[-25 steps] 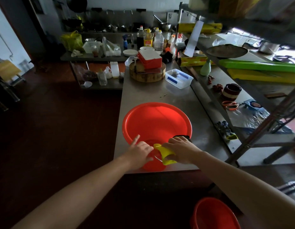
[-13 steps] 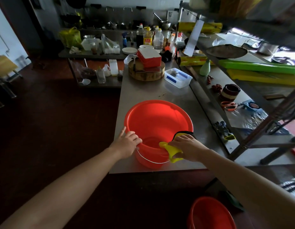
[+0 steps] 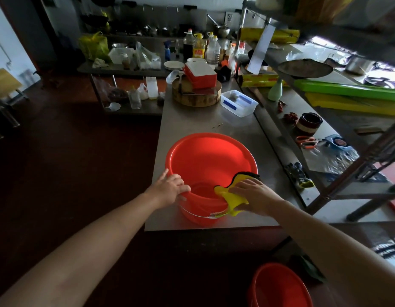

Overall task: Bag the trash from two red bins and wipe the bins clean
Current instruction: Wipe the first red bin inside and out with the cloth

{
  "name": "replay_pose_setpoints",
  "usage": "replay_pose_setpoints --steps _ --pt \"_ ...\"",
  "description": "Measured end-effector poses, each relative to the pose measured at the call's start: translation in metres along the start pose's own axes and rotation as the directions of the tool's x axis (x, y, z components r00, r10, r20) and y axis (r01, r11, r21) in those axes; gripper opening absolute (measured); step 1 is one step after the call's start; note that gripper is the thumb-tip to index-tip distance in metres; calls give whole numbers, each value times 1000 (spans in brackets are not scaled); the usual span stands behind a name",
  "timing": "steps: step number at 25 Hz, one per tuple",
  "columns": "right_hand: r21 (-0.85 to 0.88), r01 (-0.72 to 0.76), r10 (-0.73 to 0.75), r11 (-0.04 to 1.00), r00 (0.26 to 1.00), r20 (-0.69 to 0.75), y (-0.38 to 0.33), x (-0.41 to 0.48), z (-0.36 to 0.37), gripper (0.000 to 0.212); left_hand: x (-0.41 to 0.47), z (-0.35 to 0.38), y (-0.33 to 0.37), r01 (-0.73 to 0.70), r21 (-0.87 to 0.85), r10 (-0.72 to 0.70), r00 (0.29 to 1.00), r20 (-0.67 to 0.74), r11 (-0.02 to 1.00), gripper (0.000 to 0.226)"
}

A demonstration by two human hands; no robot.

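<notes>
A red bin [image 3: 210,160] with a wire handle stands on the near end of the steel table [image 3: 192,120]. My left hand [image 3: 170,188] grips its near left rim, fingers curled over the edge. My right hand [image 3: 254,193] presses a yellow cloth [image 3: 233,197] with a dark backing onto the near right rim, fingers fairly flat on it. The bin's inside looks empty. A second red bin [image 3: 278,286] sits on the floor at the lower right, partly cut off by the frame.
Beyond the bin are a clear plastic box [image 3: 238,103], a round wooden block [image 3: 196,94] with a red and white box [image 3: 199,75] on it, and bottles. A cluttered steel shelf rack [image 3: 324,134] runs along the right. Dark floor lies to the left.
My left hand slid left along the near rim, from the front to the left side. My right hand carried the yellow cloth right along the rim. The view shifted slightly.
</notes>
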State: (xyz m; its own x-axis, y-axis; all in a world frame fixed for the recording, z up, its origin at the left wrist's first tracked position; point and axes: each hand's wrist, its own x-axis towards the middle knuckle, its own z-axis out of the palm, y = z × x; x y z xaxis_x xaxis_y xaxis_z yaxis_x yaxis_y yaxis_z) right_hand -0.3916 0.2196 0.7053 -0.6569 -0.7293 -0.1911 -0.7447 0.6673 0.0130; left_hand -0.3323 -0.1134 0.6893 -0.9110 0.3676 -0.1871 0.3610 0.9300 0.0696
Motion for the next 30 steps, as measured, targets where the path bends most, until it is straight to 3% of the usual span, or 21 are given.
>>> replay_pose_setpoints --steps 3,7,12,15,18,22,26,28,30 --pt "-45 -34 37 998 998 47 4 1 -2 75 2 -13 -1 10 145 -22 996 83 989 51" --pt "-58 0 5 998 996 91 -3 1 0 73 -1 -5 23 -29 77 20 993 119 997 64" --pt "14 25 -28 1000 970 242 -25 -9 4 67 -18 16 46 -155 141 152 988 34 978 56" --pt "42 -65 46 997 936 350 -48 -17 13 61 -37 36 53 -257 229 277 959 -58 939 51" --pt "95 -166 111 982 898 425 -78 -24 34 70 -55 70 66 -315 351 393 902 -178 882 49" --pt "107 -140 82 984 901 426 -106 -23 55 65 -70 91 78 -299 360 409 868 -282 884 51" --pt "213 -133 57 968 943 329 -124 -33 76 50 -76 96 86 -266 355 386 862 -329 896 45" --pt "220 -177 112 959 953 280 -124 -35 83 47 -78 99 93 -245 359 376 855 -357 900 43" --pt "116 -246 203 962 934 292 -118 -33 76 52 -78 100 101 -232 366 369 854 -366 901 42"
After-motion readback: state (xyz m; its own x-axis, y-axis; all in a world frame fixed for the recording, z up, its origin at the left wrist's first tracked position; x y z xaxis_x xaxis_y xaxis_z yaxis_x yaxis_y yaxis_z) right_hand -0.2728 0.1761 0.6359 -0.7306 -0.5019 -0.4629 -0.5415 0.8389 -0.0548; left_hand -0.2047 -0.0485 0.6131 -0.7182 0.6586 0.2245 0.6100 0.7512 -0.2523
